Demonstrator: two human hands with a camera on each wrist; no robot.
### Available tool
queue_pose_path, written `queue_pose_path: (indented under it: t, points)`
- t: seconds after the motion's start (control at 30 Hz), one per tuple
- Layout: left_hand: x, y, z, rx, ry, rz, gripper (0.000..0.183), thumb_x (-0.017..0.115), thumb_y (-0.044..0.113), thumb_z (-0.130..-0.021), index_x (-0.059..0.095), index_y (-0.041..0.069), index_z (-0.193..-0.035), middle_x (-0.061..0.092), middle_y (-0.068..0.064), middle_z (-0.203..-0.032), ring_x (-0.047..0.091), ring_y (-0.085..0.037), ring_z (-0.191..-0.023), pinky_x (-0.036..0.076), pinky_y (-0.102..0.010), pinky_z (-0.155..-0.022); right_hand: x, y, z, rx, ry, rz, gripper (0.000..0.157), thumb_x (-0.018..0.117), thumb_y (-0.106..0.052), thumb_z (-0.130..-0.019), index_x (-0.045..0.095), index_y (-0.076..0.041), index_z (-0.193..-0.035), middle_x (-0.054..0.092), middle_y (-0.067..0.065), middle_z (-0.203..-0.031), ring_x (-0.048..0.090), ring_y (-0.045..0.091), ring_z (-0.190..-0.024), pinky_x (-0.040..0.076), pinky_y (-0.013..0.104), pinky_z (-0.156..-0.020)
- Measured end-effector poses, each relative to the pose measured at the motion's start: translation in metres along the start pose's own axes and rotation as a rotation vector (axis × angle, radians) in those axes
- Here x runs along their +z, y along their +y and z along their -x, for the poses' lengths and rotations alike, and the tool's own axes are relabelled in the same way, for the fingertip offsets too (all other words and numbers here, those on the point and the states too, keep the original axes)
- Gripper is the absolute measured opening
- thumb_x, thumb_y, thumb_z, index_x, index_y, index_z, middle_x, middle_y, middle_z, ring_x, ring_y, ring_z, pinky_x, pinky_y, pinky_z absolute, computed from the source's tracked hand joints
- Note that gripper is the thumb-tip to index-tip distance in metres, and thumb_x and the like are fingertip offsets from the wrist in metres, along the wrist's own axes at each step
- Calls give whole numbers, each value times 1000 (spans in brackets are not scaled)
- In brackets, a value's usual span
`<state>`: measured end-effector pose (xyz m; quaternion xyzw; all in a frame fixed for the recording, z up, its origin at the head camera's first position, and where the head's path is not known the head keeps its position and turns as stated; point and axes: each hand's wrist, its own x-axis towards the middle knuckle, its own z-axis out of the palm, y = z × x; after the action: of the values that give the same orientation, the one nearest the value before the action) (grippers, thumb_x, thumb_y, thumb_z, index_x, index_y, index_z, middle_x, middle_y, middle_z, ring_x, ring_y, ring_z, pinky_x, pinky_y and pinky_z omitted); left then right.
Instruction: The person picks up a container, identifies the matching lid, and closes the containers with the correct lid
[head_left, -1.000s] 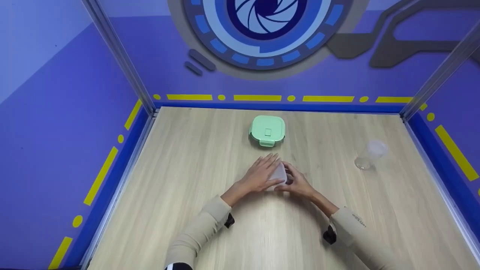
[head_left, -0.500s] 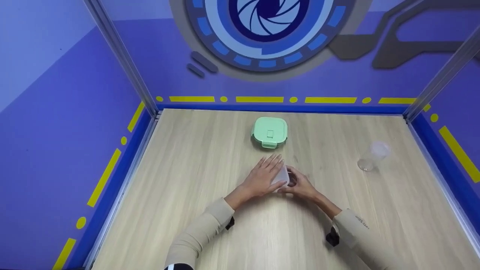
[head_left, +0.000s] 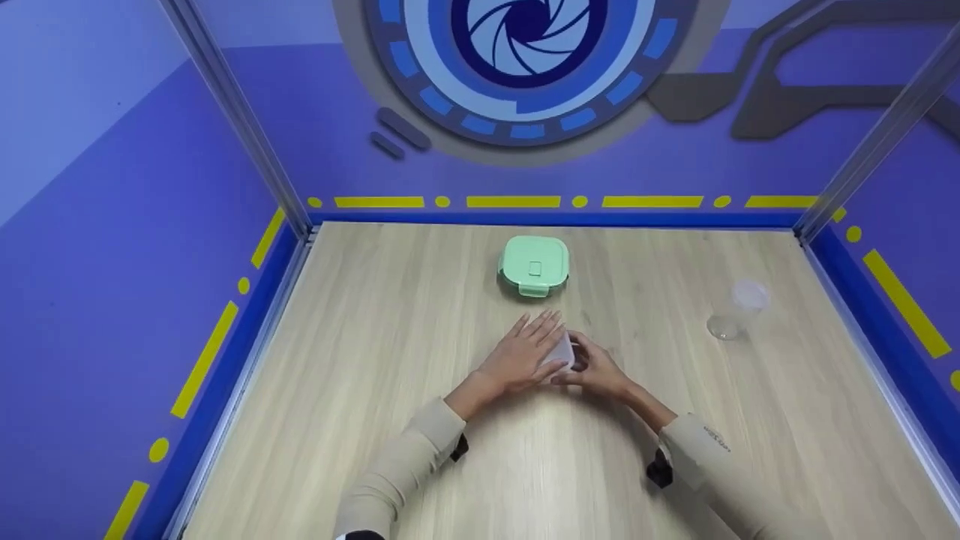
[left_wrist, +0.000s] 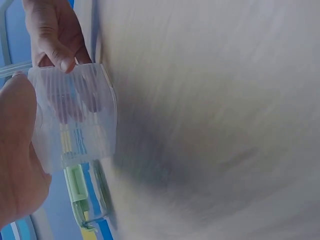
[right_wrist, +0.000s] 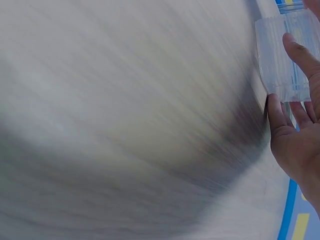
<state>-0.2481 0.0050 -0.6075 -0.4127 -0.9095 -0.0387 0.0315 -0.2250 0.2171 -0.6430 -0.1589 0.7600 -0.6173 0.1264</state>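
A small translucent plastic container (head_left: pixel 559 351) stands on the wooden table in front of me, its pale top partly covered. My left hand (head_left: pixel 517 356) lies over that top with its fingers straight, pressing it from above. On the container's right side, my right hand (head_left: pixel 598 369) holds it, thumb in front and fingers round the side and back. The left wrist view shows the ribbed clear wall of the container (left_wrist: pixel 75 120) between both hands. In the right wrist view the right thumb lies against the wall of the container (right_wrist: pixel 275 60), and one fingertip is at its base.
Behind the hands sits a glass food box with a green clip lid (head_left: pixel 535 262). To the right stands a clear jar with a whitish lid (head_left: pixel 739 309). Blue-purple panels (head_left: pixel 487 176) enclose the table (head_left: pixel 390 315) at the back and both sides.
The head view shifts slightly. Both hands stay at the container with hardly any visible movement, and the green-lidded box and the jar stay where they are.
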Motion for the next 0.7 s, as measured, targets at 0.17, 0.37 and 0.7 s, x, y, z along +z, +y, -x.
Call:
queue_pose_path:
  t: [0.17,0.37,0.7]
  points:
    - [-4,-8,11,79,-21,12,61,29,47,-111,25,15,-163,22,-5,-172,18,-22,-160,18,-47,-130,-2,2,-4,-3,-2,-9,88,84,3,-78,36,5,-152,46,33,-149,50,48,-137,53,25,-103]
    - [-9,-19,27,144,-28,-10,54,30,39,-112,29,21,-162,24,-3,-170,20,-20,-159,19,-39,-130,-4,2,-4,2,8,-6,90,87,-1,-78,37,2,-152,49,29,-148,53,42,-136,53,23,-101]
    - [-14,-19,33,189,-29,-130,53,34,43,-111,34,24,-161,31,-1,-168,29,-19,-157,24,-35,-128,-3,-1,0,13,-8,18,90,86,-3,-79,35,2,-153,46,31,-150,50,46,-138,53,28,-104]
